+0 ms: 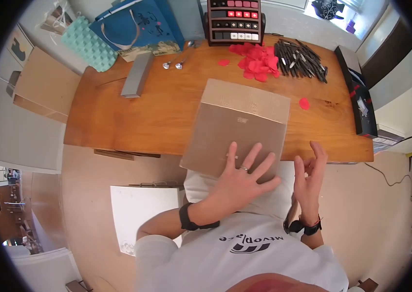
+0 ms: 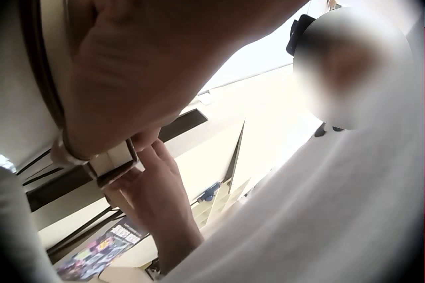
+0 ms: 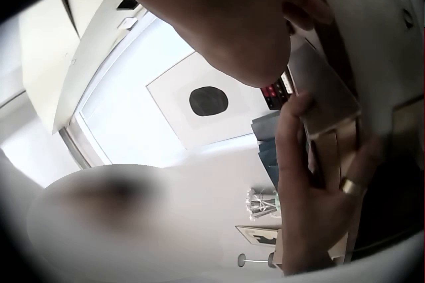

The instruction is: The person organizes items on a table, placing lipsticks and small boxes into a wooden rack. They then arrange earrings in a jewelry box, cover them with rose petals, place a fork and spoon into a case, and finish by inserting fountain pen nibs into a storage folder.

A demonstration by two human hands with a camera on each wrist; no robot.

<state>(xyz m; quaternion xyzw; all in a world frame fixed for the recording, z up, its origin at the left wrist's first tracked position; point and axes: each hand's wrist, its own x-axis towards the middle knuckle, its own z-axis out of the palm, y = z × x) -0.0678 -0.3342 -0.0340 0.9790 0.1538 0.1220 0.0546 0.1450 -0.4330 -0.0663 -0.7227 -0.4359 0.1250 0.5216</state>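
A brown cardboard box (image 1: 235, 126) with a lighter strip across its far end lies over the table's front edge, its near end above the person's lap. The left hand (image 1: 245, 187), wearing a ring, rests on the box's near part with spread fingers. To the right of the box stands the right hand (image 1: 309, 182), fingers raised and thumb apart, with a gap from the box and nothing visibly held. In the right wrist view, the left hand (image 3: 315, 197) lies against the box (image 3: 322, 90). The left wrist view shows the right hand (image 2: 159, 197) near the other hand.
Along the back of the wooden table (image 1: 118, 117) are a grey long box (image 1: 138, 75), a blue bag (image 1: 140, 29), spoons (image 1: 179, 64), red petals (image 1: 259, 63), black pens (image 1: 301, 58) and a rack (image 1: 235, 22). A black tray (image 1: 357, 97) lies at the right edge.
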